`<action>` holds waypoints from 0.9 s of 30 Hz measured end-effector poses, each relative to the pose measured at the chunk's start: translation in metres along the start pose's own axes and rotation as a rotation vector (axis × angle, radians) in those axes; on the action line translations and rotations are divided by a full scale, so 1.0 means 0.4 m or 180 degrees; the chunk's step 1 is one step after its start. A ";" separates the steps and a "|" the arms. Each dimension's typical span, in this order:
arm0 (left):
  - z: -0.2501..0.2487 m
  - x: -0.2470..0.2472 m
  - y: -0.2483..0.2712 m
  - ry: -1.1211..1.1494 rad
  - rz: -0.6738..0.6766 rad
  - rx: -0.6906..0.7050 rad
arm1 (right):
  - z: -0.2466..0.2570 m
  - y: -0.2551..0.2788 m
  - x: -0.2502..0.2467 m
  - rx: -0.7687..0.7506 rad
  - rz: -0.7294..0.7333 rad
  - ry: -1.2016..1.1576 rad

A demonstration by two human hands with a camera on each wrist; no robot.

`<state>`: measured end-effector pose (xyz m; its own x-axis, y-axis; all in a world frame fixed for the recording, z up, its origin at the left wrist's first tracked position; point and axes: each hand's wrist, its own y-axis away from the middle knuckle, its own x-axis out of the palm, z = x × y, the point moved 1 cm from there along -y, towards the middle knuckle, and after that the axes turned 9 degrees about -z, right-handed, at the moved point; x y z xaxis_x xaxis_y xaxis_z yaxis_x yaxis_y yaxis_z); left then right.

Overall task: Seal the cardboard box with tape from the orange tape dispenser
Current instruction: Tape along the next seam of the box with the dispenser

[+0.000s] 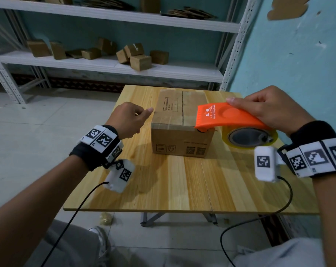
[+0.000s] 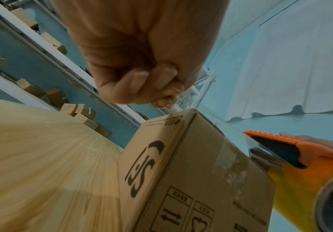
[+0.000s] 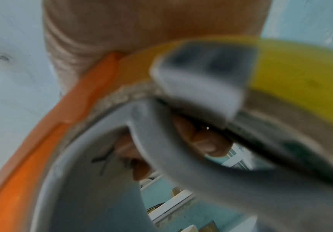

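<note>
A brown cardboard box (image 1: pixel 175 139) stands with its flaps down in the middle of the wooden table (image 1: pixel 182 180). My right hand (image 1: pixel 269 110) grips the orange tape dispenser (image 1: pixel 226 116) from above. The dispenser's front end sits at the box's near top edge, right of the centre seam. Its yellowish tape roll (image 1: pixel 250 139) hangs off the box's right side. My left hand (image 1: pixel 130 120) hovers by the box's upper left edge with fingers curled and nothing in it. The left wrist view shows that fist (image 2: pixel 137 75) above the box (image 2: pixel 201 180) and the dispenser (image 2: pixel 311 158) at the right.
White metal shelving behind the table carries several small cardboard boxes (image 1: pixel 136 56). A blue wall (image 1: pixel 288 54) stands close on the right. Black cables hang from both wrist cameras over the table's near edge. Tiled floor lies to the left.
</note>
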<state>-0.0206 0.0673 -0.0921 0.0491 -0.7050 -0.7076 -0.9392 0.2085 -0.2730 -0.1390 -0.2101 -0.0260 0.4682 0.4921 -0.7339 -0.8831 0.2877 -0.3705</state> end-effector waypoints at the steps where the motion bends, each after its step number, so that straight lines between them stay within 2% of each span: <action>1: 0.000 0.000 0.001 0.0003 0.0000 0.0003 | 0.000 0.000 0.000 0.0004 0.0005 0.0000; 10: 0.005 0.001 -0.001 -0.0108 -0.0022 0.0093 | 0.000 0.000 0.001 -0.0029 0.0019 0.0042; 27: 0.025 0.014 0.000 0.0184 0.0099 -0.0189 | 0.000 -0.002 -0.003 -0.0107 -0.0053 0.0079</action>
<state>-0.0169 0.0700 -0.1026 0.0014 -0.7372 -0.6757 -0.9585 0.1916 -0.2110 -0.1386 -0.2107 -0.0248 0.4823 0.4670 -0.7412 -0.8759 0.2677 -0.4013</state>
